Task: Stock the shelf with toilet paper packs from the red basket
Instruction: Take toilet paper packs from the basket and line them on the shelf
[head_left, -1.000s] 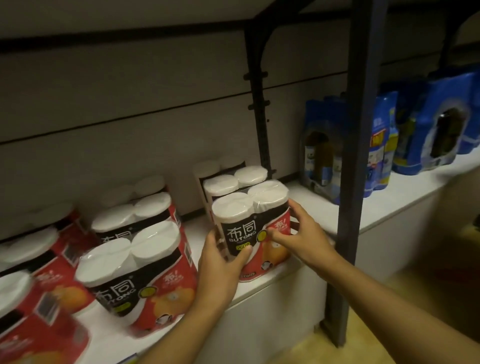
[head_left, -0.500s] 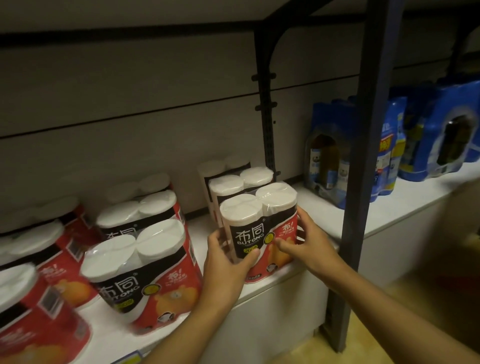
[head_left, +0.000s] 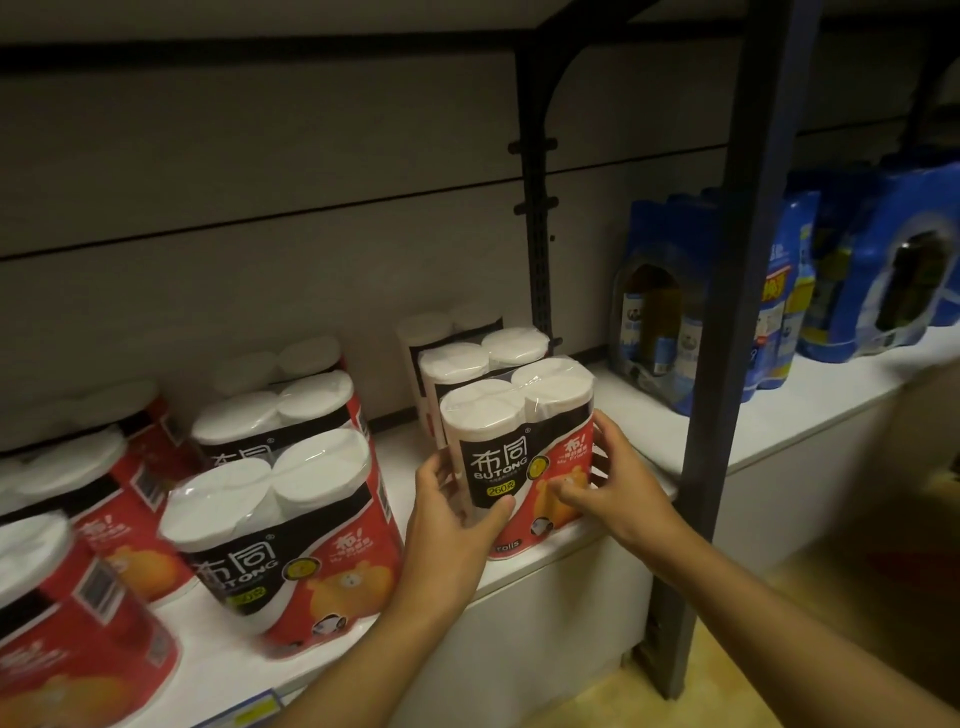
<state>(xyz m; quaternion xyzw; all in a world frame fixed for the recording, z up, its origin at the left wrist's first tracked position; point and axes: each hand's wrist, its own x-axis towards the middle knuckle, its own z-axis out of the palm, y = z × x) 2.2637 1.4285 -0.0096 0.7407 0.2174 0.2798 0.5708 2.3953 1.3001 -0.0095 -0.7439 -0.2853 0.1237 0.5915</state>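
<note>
Toilet paper pack (head_left: 519, 452) stands upright at front edge of shelf (head_left: 571, 551), between both hands. Left hand (head_left: 447, 525) grips left side, right hand (head_left: 618, 483) grips right. Row behind sits straight back.

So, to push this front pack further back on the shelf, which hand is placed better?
Probably the left hand: its thumb lies across the front pack's face. The right hand holds its side, near the dark post.
</note>
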